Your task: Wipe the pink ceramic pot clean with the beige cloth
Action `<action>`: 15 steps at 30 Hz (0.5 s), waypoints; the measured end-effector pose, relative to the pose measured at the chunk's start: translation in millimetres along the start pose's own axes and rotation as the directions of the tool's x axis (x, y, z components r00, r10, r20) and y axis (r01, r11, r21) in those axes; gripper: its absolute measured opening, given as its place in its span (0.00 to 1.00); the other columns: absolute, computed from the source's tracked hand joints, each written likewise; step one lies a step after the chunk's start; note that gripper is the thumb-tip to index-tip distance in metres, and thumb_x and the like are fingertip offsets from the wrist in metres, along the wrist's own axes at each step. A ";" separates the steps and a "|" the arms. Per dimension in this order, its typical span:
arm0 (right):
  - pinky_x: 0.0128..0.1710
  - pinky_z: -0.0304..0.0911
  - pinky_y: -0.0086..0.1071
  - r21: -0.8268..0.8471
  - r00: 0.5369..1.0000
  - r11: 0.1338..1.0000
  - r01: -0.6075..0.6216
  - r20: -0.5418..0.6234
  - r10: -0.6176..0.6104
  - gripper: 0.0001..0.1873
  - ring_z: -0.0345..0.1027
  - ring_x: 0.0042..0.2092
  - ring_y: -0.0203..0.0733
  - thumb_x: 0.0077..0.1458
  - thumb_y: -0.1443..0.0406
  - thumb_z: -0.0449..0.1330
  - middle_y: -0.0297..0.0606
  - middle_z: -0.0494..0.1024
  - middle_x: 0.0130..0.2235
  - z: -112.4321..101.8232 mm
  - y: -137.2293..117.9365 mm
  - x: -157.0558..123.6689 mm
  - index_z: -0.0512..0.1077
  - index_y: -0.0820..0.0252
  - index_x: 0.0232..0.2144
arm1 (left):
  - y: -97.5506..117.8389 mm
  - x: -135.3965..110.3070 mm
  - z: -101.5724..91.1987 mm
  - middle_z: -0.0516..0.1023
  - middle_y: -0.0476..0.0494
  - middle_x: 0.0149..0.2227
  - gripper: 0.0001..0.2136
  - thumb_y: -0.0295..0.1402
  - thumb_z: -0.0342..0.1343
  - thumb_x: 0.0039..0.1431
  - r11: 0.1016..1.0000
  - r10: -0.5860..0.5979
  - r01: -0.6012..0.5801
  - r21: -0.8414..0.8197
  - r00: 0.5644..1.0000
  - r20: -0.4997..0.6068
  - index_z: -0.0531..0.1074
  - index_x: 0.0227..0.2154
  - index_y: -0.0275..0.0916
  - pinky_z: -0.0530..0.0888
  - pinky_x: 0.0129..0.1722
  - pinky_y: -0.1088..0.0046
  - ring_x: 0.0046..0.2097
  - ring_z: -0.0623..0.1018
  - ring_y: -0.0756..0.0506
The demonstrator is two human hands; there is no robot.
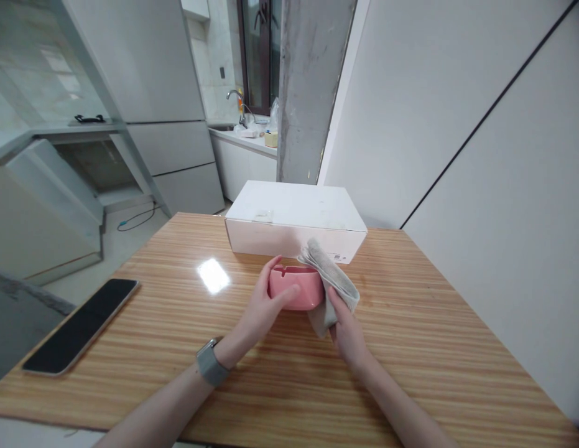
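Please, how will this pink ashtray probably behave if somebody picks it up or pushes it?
The pink ashtray looks like glazed ceramic, so it is probably heavy for its size and could chip or break if dropped. Its glossy surface may feel slippery. Its squarish body suggests that it would slide, not roll, on the shiny wood-grain tabletop.

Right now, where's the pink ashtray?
In the head view, the pink ashtray is held in the left hand over the wooden table, with a gray cloth on its right side, just in front of the white box.
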State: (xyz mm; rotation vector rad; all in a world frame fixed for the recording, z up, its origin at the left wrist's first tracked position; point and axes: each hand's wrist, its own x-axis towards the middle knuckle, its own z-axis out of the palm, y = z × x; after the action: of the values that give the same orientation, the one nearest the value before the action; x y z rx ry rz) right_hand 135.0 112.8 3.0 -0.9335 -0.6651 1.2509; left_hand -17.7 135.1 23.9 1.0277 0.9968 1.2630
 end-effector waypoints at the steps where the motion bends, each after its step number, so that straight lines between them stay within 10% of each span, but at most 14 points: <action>1: 0.67 0.48 0.40 0.020 1.000 1.000 0.000 -0.021 0.001 0.19 0.63 0.62 0.46 0.46 0.53 0.69 0.31 0.81 0.49 0.8 -1.3 3.0 0.79 0.49 0.41 | 0.1 1.7 -0.5 0.72 0.35 0.54 0.35 0.42 0.63 0.49 0.995 -0.051 0.052 -0.083 0.999 0.013 0.61 0.60 0.37 0.68 0.53 0.64 0.55 0.72 0.38; 9: 0.61 0.60 0.44 0.181 0.993 0.983 -0.023 -0.110 0.043 0.16 0.69 0.57 0.51 0.46 0.54 0.66 0.34 0.83 0.44 14.0 -24.7 9.9 0.79 0.54 0.37 | 3.7 -0.9 -0.8 0.71 0.34 0.59 0.36 0.40 0.66 0.50 0.991 -0.069 0.083 -0.104 0.989 0.129 0.62 0.61 0.36 0.64 0.58 0.61 0.60 0.69 0.36; 15: 0.57 0.64 0.47 0.204 0.976 0.954 -0.219 0.062 0.210 0.21 0.71 0.55 0.55 0.48 0.51 0.64 0.38 0.83 0.45 19.7 -21.2 -1.5 0.79 0.56 0.40 | 3.5 -3.4 -1.2 0.75 0.33 0.54 0.36 0.43 0.66 0.49 0.981 -0.064 0.096 -0.171 0.980 0.186 0.64 0.60 0.36 0.69 0.53 0.61 0.55 0.73 0.35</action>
State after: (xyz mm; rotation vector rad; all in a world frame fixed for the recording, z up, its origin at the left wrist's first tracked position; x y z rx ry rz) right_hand 128.3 114.7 31.1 -0.8222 -0.4593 1.5051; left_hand -19.9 131.8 27.1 0.9345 0.7638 1.1489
